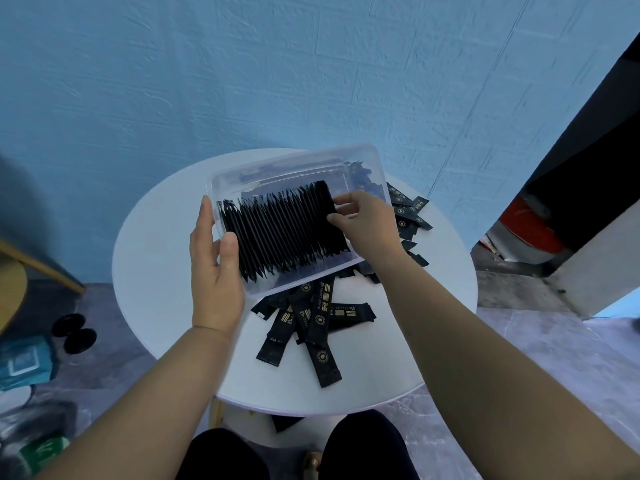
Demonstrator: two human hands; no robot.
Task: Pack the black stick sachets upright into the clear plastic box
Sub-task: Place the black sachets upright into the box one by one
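— Over the white round table (166, 258), where is the box?
— I have the clear plastic box (294, 164) tipped up, its open top facing my camera, above the loose black coffee stick sachets (320, 327) scattered on the tabletop. The left hand (216, 268) grips its near left corner, thumb over the rim, fingers along the outer wall. The right hand (367, 226) pinches the last sachet (325, 199) at the right end of the packed row (284, 233), which stands on edge and fills most of the box's length.
— What worries you?
— The tilt. If the right hand lets go before that last sachet is seated, I'd expect the row to fan over into the free space beside it, or slide out over the rim. A one-corner grip on a thin wall could also let the box twist and spill.
— Anything you can't read?
— Plenty. The right hand covers the box's right end, so I can't tell how much room is left. Whether the box rests on the pile or hangs clear of it, I can't tell. Further sachets (408, 209) behind the box are partly hidden, and what looks like one more sachet (285, 422) lies below the table edge, half cut off
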